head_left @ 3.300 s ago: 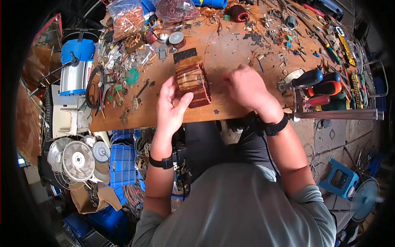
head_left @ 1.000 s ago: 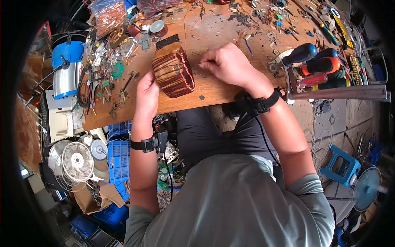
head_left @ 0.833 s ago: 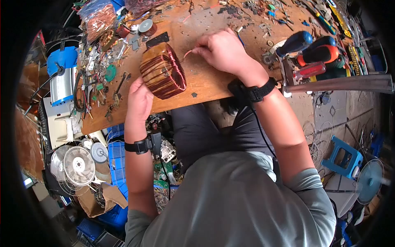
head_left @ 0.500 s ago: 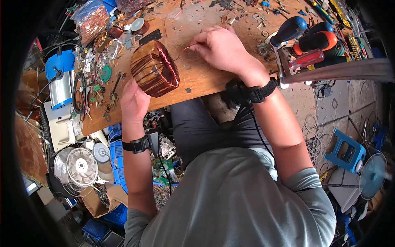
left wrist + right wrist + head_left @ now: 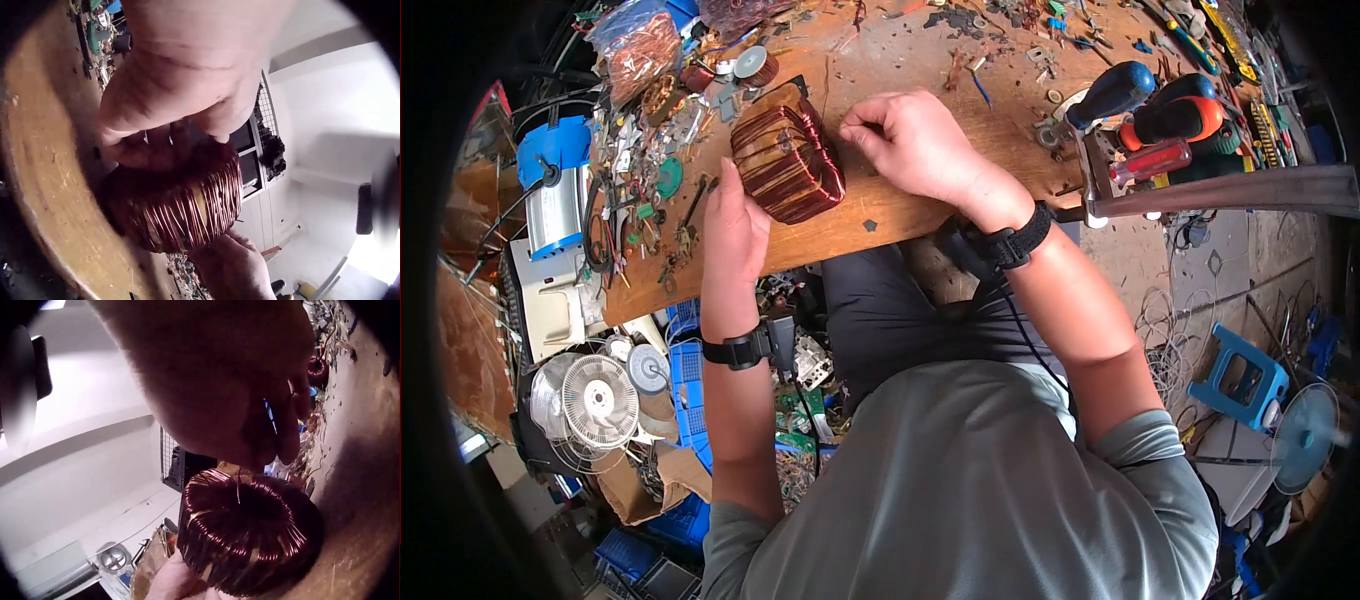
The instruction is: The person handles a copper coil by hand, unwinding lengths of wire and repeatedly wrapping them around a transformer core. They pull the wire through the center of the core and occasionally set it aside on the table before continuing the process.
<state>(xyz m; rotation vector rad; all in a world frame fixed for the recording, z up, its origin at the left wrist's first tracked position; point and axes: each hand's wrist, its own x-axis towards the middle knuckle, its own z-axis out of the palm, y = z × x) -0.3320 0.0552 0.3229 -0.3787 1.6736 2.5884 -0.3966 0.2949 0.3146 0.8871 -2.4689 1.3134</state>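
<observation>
My left hand [image 5: 735, 230] grips the outer side of a ring-shaped toroidal coil [image 5: 785, 165] wound in copper wire over yellowish tape. The coil stands tilted near the bench's front edge, its hole turned to the right. In the left wrist view, thumb and fingers wrap the coil's [image 5: 181, 215] near side. Close to the coil's right side, my right hand [image 5: 915, 145] has thumb and forefinger pinched together. The right wrist view shows a thin copper wire [image 5: 239, 487] rising from the coil's hole to those fingertips, which are in shadow.
Wire scraps and small parts cover the left of the wooden bench [image 5: 960, 200], near a bag of copper wire [image 5: 640, 50] and a spool [image 5: 753, 65]. Screwdrivers [image 5: 1155, 160] stand in a metal rack at right, whose bar juts past the bench edge.
The coil has turned so its hole faces right, and it has shifted left overall. In the last half second my right hand has drawn in toward it, and the loose wire between them has shortened.
</observation>
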